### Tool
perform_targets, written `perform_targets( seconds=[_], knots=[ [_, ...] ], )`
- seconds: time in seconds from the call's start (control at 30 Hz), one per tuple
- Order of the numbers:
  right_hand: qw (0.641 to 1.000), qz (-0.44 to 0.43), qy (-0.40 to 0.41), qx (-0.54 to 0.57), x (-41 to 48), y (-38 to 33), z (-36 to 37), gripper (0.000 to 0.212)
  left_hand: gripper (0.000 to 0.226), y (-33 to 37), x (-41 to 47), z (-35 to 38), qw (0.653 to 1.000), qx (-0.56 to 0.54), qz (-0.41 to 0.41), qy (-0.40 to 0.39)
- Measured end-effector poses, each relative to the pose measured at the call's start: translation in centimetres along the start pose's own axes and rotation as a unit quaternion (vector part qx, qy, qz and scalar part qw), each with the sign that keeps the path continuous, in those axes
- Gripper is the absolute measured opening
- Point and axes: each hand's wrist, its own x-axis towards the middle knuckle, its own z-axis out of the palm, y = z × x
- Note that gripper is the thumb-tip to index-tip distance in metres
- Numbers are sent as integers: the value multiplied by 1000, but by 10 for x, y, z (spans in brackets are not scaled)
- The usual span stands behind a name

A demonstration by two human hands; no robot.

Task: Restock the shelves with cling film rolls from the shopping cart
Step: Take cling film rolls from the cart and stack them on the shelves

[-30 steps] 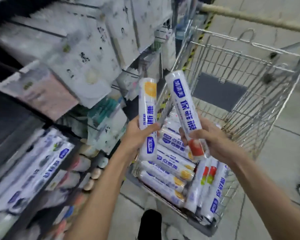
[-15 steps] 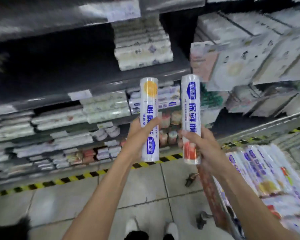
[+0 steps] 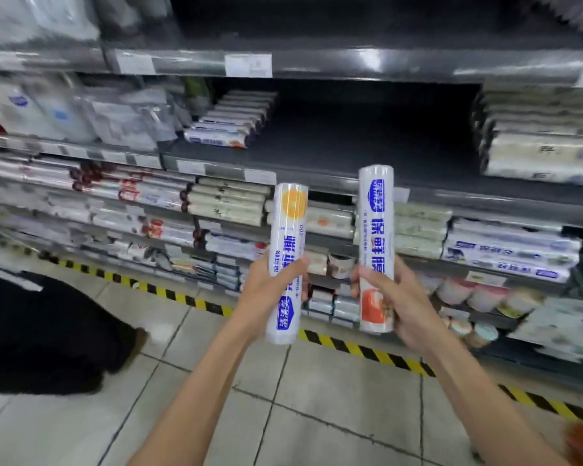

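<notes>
head | left hand grips orange-print roll; right hand grips red-print roll

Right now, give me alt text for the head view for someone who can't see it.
The left hand and right hand each grip a cling film roll upright before store shelves: the left roll shows an orange circle, the right roll blue lettering. Behind them, a dark shelf shows a wide gap.
</notes>
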Motion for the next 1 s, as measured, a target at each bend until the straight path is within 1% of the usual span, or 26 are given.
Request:
perform_targets(
  seconds=[0.07, 0.13, 0.2, 0.27, 0.37, 0.4, 0.43, 0.5, 0.53, 0.6, 0.73, 0.77, 0.87, 0.93, 1.0],
  knots=[
    [1000, 9, -6, 14, 19, 9, 38, 93, 20, -5, 12, -42, 1000, 18, 4, 8],
    [999, 20, -15, 23, 38, 15, 73, 87, 22, -9, 24, -79, 999, 22, -6, 23],
    [999, 29, -18, 16, 58, 18, 102, 73, 27, -12, 38, -110, 999, 17, -16, 28],
    [999, 29, -21, 3, 80, 20, 126, 59, 27, -13, 57, -137, 999, 14, -16, 27],
    [999, 27, -23, -19, 119, 26, 149, 48, 27, -9, 92, -170, 999, 20, -16, 38],
    [999, 27, -22, -27, 132, 26, 156, 50, 25, -7, 105, -181, 999, 27, -13, 38],
    [999, 22, -23, -35, 146, 28, 162, 59, 23, -4, 117, -190, 999, 37, -8, 35],
    [999, 16, -26, -43, 172, 26, 174, 85, 20, 6, 143, -210, 998, 59, 4, 27],
    [999, 13, -23, -47, 184, 25, 180, 92, 19, 12, 154, -219, 997, 68, 8, 24],
    [999, -2, -21, -44, 205, 15, 194, 97, 18, 29, 174, -236, 997, 69, 25, 13],
    [997, -41, -29, -52, 239, -19, 222, 93, 18, 72, 211, -264, 995, 73, 63, -5],
    [997, -51, -36, -49, 246, -28, 229, 89, 20, 84, 219, -270, 995, 74, 71, -11],
    [994, -91, -29, -45, 268, -56, 250, 66, 33, 122, 248, -288, 990, 89, 101, -36],
    [990, -128, -9, -54, 283, -77, 264, 60, 41, 153, 268, -300, 983, 91, 146, -58],
    [987, -155, 13, -48, 298, -99, 276, 58, 48, 192, 290, -309, 972, 96, 205, -67]
  ],
)
